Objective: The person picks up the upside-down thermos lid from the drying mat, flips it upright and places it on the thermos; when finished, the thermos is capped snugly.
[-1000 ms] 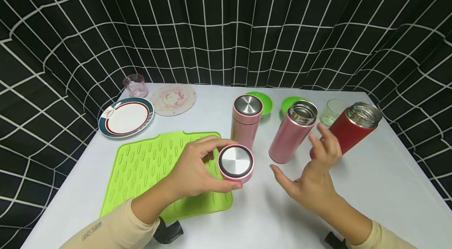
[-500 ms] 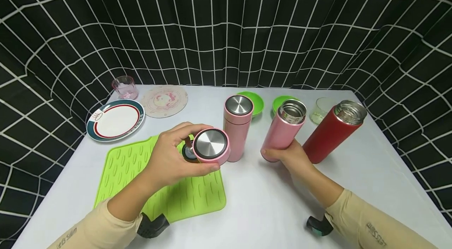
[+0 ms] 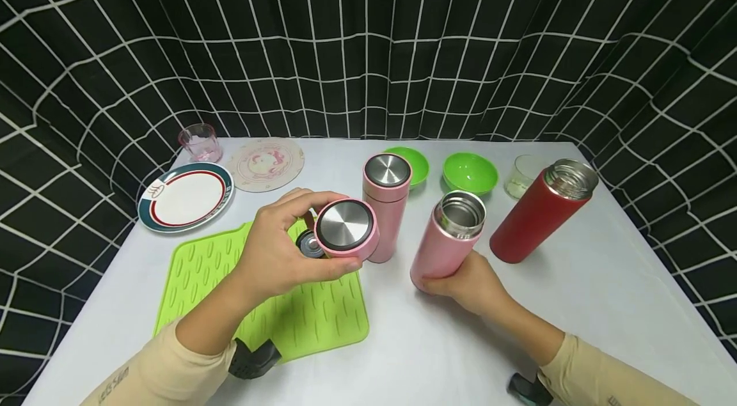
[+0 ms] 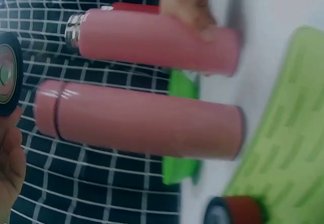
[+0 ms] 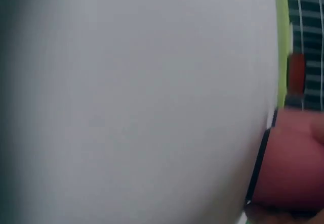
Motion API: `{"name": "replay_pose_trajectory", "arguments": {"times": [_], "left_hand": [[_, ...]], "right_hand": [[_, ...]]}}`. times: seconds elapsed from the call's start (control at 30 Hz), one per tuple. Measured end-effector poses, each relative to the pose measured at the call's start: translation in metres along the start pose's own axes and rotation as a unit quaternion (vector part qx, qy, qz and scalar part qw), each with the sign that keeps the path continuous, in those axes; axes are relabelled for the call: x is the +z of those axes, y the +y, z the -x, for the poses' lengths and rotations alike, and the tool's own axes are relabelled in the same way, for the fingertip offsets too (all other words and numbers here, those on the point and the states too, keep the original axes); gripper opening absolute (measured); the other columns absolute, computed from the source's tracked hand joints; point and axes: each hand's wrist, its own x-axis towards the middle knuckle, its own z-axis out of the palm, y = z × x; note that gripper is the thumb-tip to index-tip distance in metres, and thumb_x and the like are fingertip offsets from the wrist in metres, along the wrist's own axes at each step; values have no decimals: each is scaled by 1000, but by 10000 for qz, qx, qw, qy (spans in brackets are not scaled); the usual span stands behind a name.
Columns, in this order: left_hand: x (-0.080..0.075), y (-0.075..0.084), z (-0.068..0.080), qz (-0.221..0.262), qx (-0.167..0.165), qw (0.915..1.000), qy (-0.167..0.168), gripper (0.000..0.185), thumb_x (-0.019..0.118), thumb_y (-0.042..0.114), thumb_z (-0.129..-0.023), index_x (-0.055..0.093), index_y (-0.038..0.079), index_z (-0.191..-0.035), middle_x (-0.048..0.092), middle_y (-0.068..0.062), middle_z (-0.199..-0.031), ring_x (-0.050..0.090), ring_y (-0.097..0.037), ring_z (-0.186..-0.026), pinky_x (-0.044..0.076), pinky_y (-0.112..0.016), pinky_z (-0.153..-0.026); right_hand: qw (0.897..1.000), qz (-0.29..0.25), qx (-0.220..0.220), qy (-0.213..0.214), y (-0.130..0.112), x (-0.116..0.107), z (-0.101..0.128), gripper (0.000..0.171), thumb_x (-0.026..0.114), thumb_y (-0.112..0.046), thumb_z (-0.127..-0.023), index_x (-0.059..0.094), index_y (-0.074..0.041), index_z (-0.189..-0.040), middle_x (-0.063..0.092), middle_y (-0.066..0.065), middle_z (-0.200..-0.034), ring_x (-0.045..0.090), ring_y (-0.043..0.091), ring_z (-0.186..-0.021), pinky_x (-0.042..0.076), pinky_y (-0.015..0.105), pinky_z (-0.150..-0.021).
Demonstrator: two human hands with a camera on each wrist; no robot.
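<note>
My left hand [image 3: 282, 243] pinches a pink bottle lid [image 3: 345, 225] by its sides, its brushed steel top facing up, above the green mat. The lid's dark-rimmed underside shows in the left wrist view. My right hand [image 3: 469, 284] grips an uncapped pink thermos [image 3: 440, 256] low near its base; its steel mouth points upward. Between the two hands, slightly farther back, stands a second pink thermos [image 3: 387, 220] with its lid on. An uncapped red thermos [image 3: 526, 217] stands to the right. On the mat lies a red lid [image 4: 243, 210], partly hidden behind my left hand in the head view.
A light green ridged mat [image 3: 299, 323] lies front left. Behind it are a rimmed plate [image 3: 190, 195], a round patterned pad [image 3: 267, 166] and a pink glass [image 3: 200, 142]. Two green bowls, one the right bowl [image 3: 470, 174], and a clear glass [image 3: 521, 176] stand at the back.
My right hand, earlier open in the air, has taken hold of the uncapped pink thermos and brought it nearer and leftward. My left hand has moved slightly left with the lid.
</note>
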Motion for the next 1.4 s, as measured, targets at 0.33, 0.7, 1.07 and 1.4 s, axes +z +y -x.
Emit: {"name": "replay_pose_trajectory", "arguments": {"times": [0.33, 0.7, 1.07, 1.4], "left_hand": [[37, 34, -21, 268, 514, 9972, -464, 66, 97, 29, -56, 70, 16, -114, 66, 13, -103, 56, -10, -92, 50, -31, -79], [62, 31, -24, 6, 335, 9955, -891, 64, 95, 36, -58, 70, 19, -115, 61, 14, -105, 53, -7, -94, 49, -28, -80], [67, 25, -18, 11, 456, 9929, -1099, 66, 93, 34, -61, 67, 17, -120, 62, 10, -113, 54, -6, -107, 49, -30, -87], [69, 24, -17, 198, 435, 9911, -1242, 65, 89, 30, -65, 65, 15, -123, 57, 10, -114, 53, -6, -104, 50, -27, -82]], "right_hand": [[9656, -1307, -1847, -1284, -10, 32, 27, 77, 91, -7, -64, 52, -22, -128, 63, -1, -115, 61, 21, -101, 49, 31, -90], [9687, -1163, -1803, -1247, -9, 32, 28, 69, 90, -8, -65, 53, -22, -123, 61, -4, -112, 61, 20, -97, 49, 30, -87], [9640, -1101, -2027, -1325, -5, 31, 25, 60, 89, -7, -66, 56, -22, -114, 61, -3, -107, 60, 19, -94, 48, 30, -87], [9576, -1367, -2069, -1469, -4, 34, 24, 52, 88, -3, -66, 58, -20, -106, 63, 0, -99, 61, 19, -87, 51, 32, -80]]}}
